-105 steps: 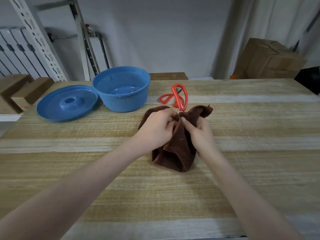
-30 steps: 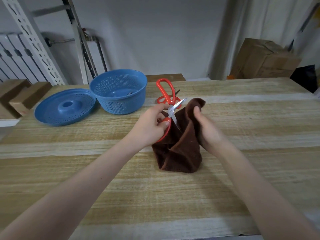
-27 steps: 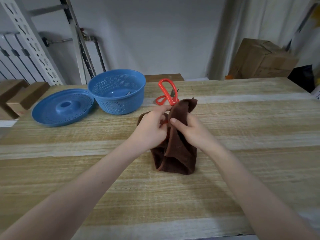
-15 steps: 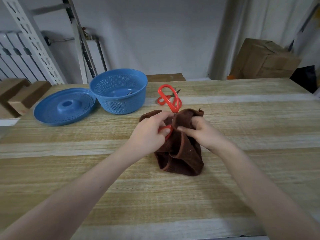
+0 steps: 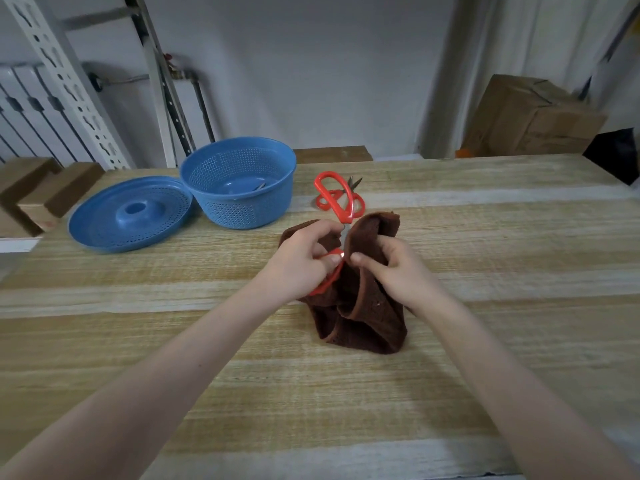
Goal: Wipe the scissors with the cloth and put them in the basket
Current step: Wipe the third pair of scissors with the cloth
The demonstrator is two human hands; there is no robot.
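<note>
A pair of red-handled scissors (image 5: 346, 211) is held above the middle of the worktop (image 5: 346, 410), somewhat towards its far edge. The handles are spread: one loop stands up and away from the person, while the other is gripped low in the left hand (image 5: 301, 258), whose fingers and thumb are curled round it. A short stretch of bare blade is seen between the two hands; the rest is wrapped in the brown cloth (image 5: 363, 320).

The cloth is bunched up, its lower folds resting on the worktop and its upper part raised around the blade. It is pinched by the right hand (image 5: 401, 271), with the thumb pressed against the fold beside the blade and the other fingers curled over the fabric from the right. The two thumbs are nearly touching.

A second pair of scissors (image 5: 361, 205), also red-handled, is laid flat just behind the cloth, its tips pointed at the far edge. The blue basket (image 5: 239, 209) is set near the far edge, left of centre, apart from the hands. Something metallic can be made out inside it, possibly blades, though this cannot be told for certain. A blue perforated lid (image 5: 128, 216) is laid beside the basket, towards the far left corner, touching or nearly touching its wall.

Wooden blocks (image 5: 52, 188) are seen beyond the left edge, and a cardboard box (image 5: 530, 123) beyond the far right corner.
</note>
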